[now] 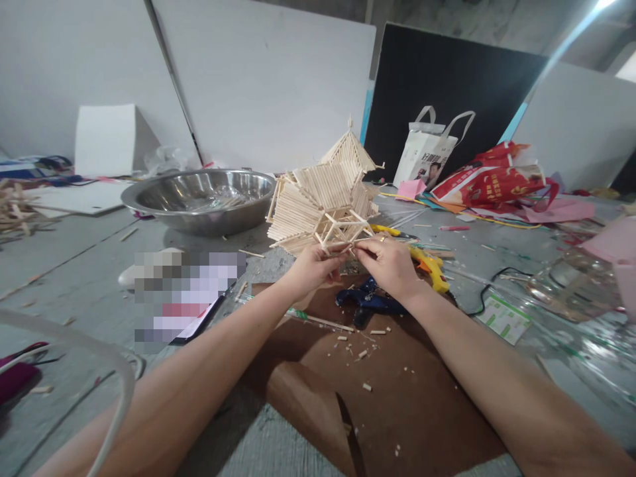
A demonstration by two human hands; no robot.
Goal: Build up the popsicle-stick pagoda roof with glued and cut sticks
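Observation:
A model tower built of thin pale wooden sticks (322, 199) lies tilted on its side on the grey table (79, 265), its pointed roof toward the back right. My left hand (311, 268) pinches a stick at the model's open lower frame. My right hand (392, 265) is closed in a pinch on the same frame, right beside the left hand's fingertips. Both forearms reach in from the bottom of the view.
A brown paper sheet (397, 404) with stick offcuts lies under my arms. A blue glue gun (368, 301) and a yellow tool (430, 265) lie behind my right hand. A steel bowl (199, 199) stands left; bags and pink paper (497, 182) are at the right.

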